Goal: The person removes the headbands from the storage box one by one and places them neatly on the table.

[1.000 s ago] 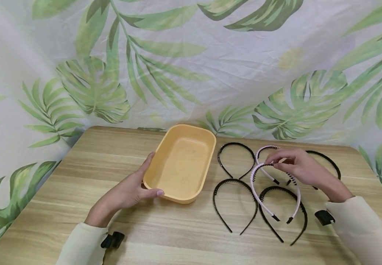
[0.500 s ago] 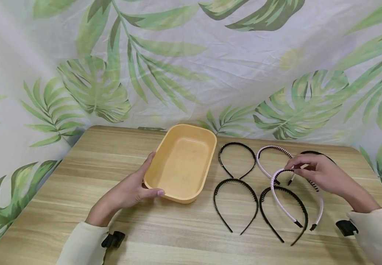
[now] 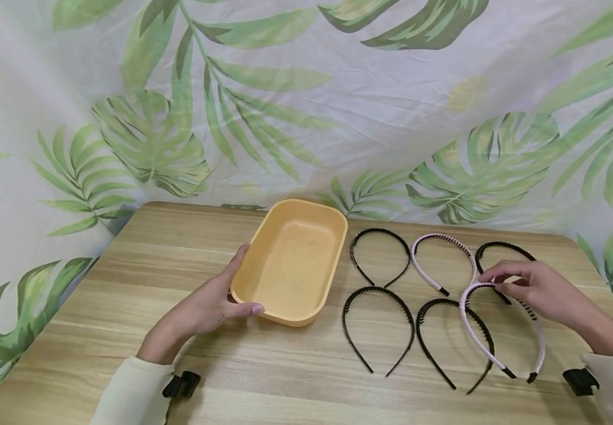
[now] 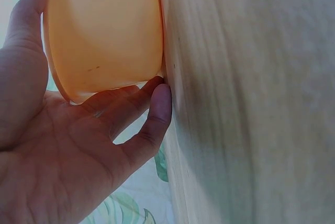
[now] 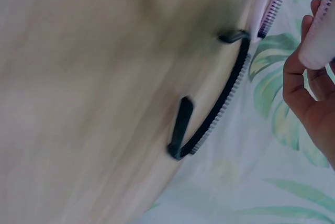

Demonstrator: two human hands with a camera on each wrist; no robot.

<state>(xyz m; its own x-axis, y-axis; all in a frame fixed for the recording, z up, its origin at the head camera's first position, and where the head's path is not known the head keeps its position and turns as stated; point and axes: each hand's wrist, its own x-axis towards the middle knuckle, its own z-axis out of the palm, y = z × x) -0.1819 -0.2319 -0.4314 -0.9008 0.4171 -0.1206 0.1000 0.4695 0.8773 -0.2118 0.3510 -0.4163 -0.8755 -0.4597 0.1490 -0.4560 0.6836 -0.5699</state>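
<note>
In the head view, my left hand (image 3: 208,307) holds the near-left corner of a yellow plastic container (image 3: 285,271), thumb at its front rim. The left wrist view shows fingers (image 4: 149,124) bent against the container's wall. My right hand (image 3: 543,295) pinches a pink toothed headband (image 3: 463,310) by the top of its arch. That headband hangs over the right part of a black headband (image 3: 444,302) in the front row. Behind the right hand lies another black headband (image 3: 500,244), partly hidden. A second pink headband (image 3: 442,236) lies left of it.
Two more black headbands, one at the back (image 3: 378,230) and one in front (image 3: 378,289), lie between the container and the others. The wooden table (image 3: 296,372) ends at a leaf-printed cloth (image 3: 285,118) behind.
My right hand has moved right and toward me, carrying the pink headband. The back pink headband is now uncovered. My left hand and the container stay put.
</note>
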